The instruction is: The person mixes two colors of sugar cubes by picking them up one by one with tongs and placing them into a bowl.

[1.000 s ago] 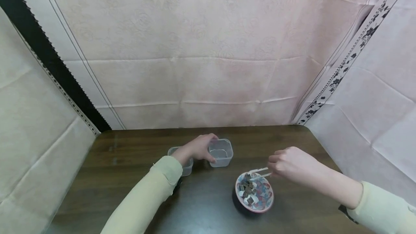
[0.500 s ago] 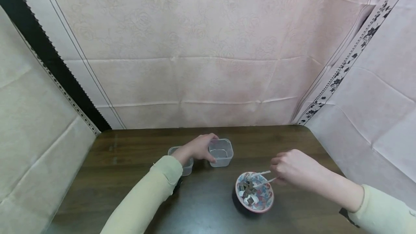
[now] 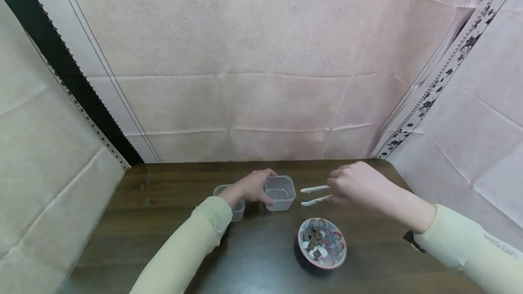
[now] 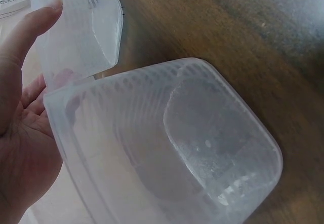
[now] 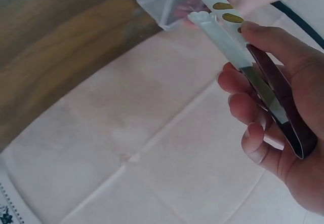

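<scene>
My left hand [image 3: 254,187] holds a clear plastic container [image 3: 282,204], its thumb on the near side; in the left wrist view that container [image 4: 76,29] sits beyond a second one. The second clear container [image 3: 238,214] stands left, partly hidden under my wrist. My right hand [image 3: 354,180] grips tongs [image 3: 313,189] above the table, just right of the held container. In the right wrist view the tongs [image 5: 218,37] have white tips with gold ovals and dark metal arms. Their tips are apart, with nothing visible between them. Below lies a patterned bowl [image 3: 334,249] with small dark and white pieces [image 3: 315,242].
A dark brown wooden table [image 3: 171,221] with a glossy surface lies under everything. Pale cloth [image 3: 261,80] hangs along its back edge and both sides. A dark wristband [image 3: 413,241] shows at my right sleeve.
My right hand has lifted the tongs from the bowl and carried them away from me and left, toward the held container. The left hand stays in place. The head view has shifted slightly.
</scene>
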`<state>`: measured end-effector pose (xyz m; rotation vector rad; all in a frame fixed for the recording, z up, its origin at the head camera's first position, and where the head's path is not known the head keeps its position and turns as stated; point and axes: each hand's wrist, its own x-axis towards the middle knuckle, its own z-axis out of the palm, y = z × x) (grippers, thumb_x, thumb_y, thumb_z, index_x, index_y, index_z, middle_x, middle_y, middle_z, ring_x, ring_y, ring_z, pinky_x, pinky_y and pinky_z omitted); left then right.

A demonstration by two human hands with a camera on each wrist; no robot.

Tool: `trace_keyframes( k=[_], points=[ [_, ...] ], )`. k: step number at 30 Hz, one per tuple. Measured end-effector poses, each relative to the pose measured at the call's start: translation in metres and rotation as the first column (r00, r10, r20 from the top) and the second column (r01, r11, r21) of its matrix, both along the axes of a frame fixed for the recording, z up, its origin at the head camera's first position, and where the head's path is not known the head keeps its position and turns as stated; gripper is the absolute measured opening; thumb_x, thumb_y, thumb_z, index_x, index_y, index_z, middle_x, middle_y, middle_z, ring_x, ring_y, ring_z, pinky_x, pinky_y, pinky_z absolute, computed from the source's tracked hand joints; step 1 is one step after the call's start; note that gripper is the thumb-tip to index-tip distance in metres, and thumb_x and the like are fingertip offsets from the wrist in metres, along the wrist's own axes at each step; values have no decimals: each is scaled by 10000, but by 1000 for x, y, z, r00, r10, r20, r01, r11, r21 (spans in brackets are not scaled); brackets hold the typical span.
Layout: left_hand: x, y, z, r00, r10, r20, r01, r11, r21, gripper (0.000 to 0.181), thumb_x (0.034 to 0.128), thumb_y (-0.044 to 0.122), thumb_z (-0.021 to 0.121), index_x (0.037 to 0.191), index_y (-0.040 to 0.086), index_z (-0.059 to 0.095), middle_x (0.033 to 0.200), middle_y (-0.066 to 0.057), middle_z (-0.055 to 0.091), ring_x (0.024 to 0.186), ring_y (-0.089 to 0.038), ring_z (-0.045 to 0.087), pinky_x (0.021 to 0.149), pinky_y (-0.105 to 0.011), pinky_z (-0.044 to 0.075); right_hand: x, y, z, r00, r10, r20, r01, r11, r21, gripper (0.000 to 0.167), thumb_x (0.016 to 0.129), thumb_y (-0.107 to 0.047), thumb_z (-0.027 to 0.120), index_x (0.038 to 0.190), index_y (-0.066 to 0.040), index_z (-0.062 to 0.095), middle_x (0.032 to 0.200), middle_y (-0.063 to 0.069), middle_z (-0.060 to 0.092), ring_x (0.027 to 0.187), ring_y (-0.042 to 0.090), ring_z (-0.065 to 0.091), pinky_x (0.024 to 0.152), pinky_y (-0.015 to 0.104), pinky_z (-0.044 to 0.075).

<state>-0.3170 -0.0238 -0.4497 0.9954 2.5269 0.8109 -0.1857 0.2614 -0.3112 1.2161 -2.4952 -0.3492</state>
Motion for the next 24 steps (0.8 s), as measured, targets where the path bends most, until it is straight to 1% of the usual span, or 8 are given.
trace_keyframes(
  k=[5,8,11,15,19,21,24],
  points=[
    [0,1,-1,1000,-17,-11,18,1000,19,817,799,207,966,1474,44,534,1479,-143,628,1376,-302,584,1157,-443,473,-20,-17,3,999,-41,5,41,999,21,348,814,-370,891,687,-214,607,663,-84,574,555,132,559,486,381,467],
    [0,1,0,1000,-12,-2,12,1000,21,817,797,196,967,1473,46,535,1485,-143,626,1381,-301,583,1161,-439,470,-31,-28,3,997,-63,34,62,997,38,340,815,-364,895,684,-203,625,653,-71,591,548,137,548,490,389,476],
    [0,1,0,1000,-12,-2,12,1000,22,821,791,189,968,1471,36,535,1485,-158,622,1384,-312,580,1165,-448,465,-41,-39,1,993,-87,80,83,995,50,326,823,-365,903,688,-208,650,640,-79,596,546,129,529,498,384,477],
    [0,1,0,1000,-17,8,17,999,27,822,793,188,967,1471,24,532,1486,-178,615,1386,-326,576,1165,-462,464,-55,-50,-4,984,-129,125,119,990,82,331,822,-384,913,683,-209,668,614,-78,593,536,136,514,504,381,476],
    [1,0,0,1000,-4,21,4,1000,22,809,806,196,962,1477,50,535,1488,-157,619,1375,-313,584,1152,-463,478,-68,-58,-11,977,-157,142,138,982,131,349,825,-413,915,685,-202,674,616,-61,608,548,158,548,520,375,500],
    [1,-1,1,1000,2,24,-2,1000,19,809,809,201,960,1481,59,534,1489,-149,621,1368,-309,587,1145,-463,485,-73,-62,-14,974,-169,150,146,977,155,352,830,-422,910,687,-205,672,625,-59,616,562,166,565,533,374,513],
    [1,-1,2,1000,0,21,0,1000,20,818,809,202,959,1488,51,528,1489,-151,621,1366,-313,588,1142,-462,486,-79,-68,-18,965,-193,178,164,972,166,314,827,-401,909,712,-194,702,644,-53,635,583,176,584,556,374,529]
  ],
)
